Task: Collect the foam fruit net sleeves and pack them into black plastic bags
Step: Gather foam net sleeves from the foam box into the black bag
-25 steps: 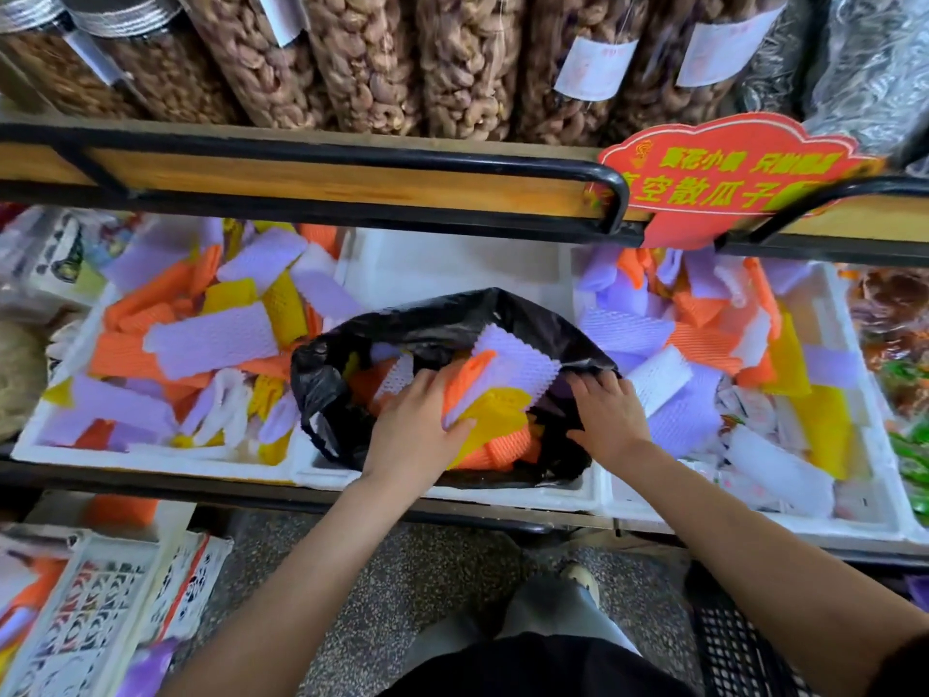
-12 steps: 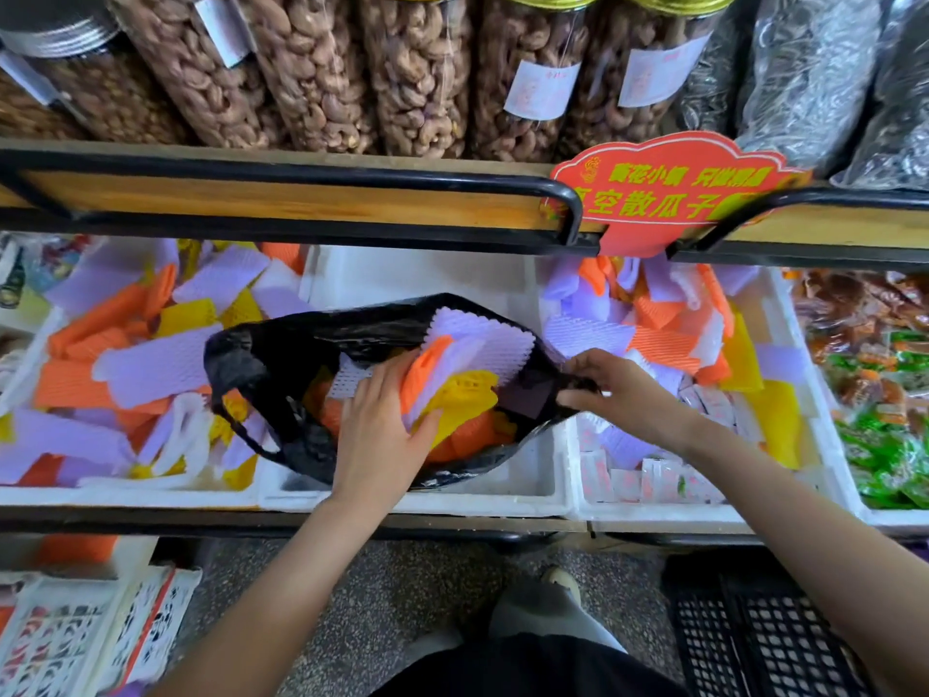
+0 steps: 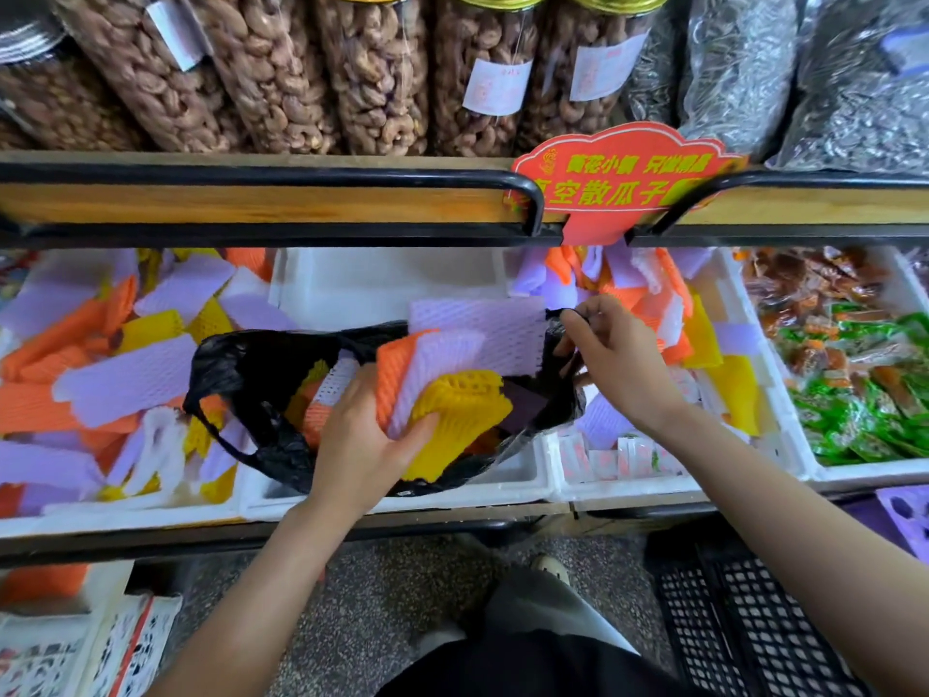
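Right hand (image 3: pixel 618 364) now lifts thin black plastic bag (image 3: pixel 236 369) rim, fingers (image 3: pixel 588 314) pinching it; left hand (image 3: pixel 362 445) grips multicolour foam net sleeves (image 3: pixel 457 399), approx. half in.

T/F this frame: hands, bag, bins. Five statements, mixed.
1. The left hand grips a bundle of sleeves at the mouth of the black bag. True.
2. The right hand lies flat on the shelf rail. False: it pinches the rim of the black bag.
3. The black bag sits in the middle white bin. True.
4. The left bin holds nuts. False: it holds loose sleeves.
5. Every sleeve in the bundle is purple. False: orange, purple and yellow ones show.
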Tool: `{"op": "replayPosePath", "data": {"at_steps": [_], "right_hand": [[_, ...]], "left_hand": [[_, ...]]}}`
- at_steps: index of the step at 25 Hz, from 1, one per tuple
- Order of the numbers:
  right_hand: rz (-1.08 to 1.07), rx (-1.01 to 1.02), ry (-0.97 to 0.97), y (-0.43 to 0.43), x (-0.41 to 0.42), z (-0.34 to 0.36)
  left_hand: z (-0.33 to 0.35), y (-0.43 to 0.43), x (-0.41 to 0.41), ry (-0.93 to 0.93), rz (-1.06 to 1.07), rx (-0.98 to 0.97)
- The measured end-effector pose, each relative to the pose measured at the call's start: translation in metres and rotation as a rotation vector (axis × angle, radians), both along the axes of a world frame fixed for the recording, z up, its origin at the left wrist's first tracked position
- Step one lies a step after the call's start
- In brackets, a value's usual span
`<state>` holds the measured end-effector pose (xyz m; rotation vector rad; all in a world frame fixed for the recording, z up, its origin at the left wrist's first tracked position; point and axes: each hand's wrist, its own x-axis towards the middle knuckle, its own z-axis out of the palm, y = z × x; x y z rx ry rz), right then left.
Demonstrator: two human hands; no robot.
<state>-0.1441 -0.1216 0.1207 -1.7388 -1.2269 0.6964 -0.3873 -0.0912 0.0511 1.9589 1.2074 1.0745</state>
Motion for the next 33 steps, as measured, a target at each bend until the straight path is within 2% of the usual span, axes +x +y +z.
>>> {"op": "replayPosePath", "data": {"at_steps": [4,6,9,12,14,16,19,21,23,24,26,29,31,33], "right_hand": [[-0.049,0.007,0.064,-0.007,-0.003,0.004],[-0.082,-0.008,0.084,-0.008,-0.001,0.004],[-0.040,0.002,0.096,-0.012,-0.003,0.007],[0.102,0.016,0.098,-0.018,-0.010,0.011],[0.159,0.026,0.104,-0.021,-0.011,0.013],[0.181,0.033,0.080,-0.020,-0.006,0.012],[0.165,0.010,0.072,-0.013,0.012,0.007],[0.134,-0.018,0.070,-0.007,0.027,0.000],[0.157,-0.057,0.071,0.000,0.046,-0.010],[0.207,-0.075,0.046,0.003,0.056,-0.015],[0.334,-0.075,-0.020,0.006,0.074,-0.025],[0.388,0.022,0.006,0.008,0.112,-0.043],[0.282,0.055,-0.021,0.007,0.151,-0.068],[0.201,-0.034,-0.128,0.001,0.205,-0.106]], "left_hand": [[-0.027,0.004,-0.004,0.399,-0.146,-0.112],[-0.032,0.006,-0.011,0.466,-0.189,-0.131],[-0.032,0.014,-0.011,0.410,-0.099,-0.179],[-0.024,0.014,0.022,0.163,0.122,-0.240],[-0.016,0.012,0.053,0.089,0.201,-0.226],[-0.022,0.012,0.078,0.231,0.181,-0.191],[-0.041,0.015,0.097,0.654,0.110,-0.211],[-0.048,0.016,0.103,0.803,0.097,-0.237],[-0.047,0.014,0.109,0.875,0.102,-0.263],[-0.043,0.013,0.111,0.861,0.130,-0.277],[-0.026,0.008,0.116,0.715,0.257,-0.216],[0.018,-0.008,0.144,0.404,0.385,0.164],[0.045,-0.015,0.178,0.319,0.306,0.402],[0.050,-0.020,0.225,0.336,0.121,0.455]]}}
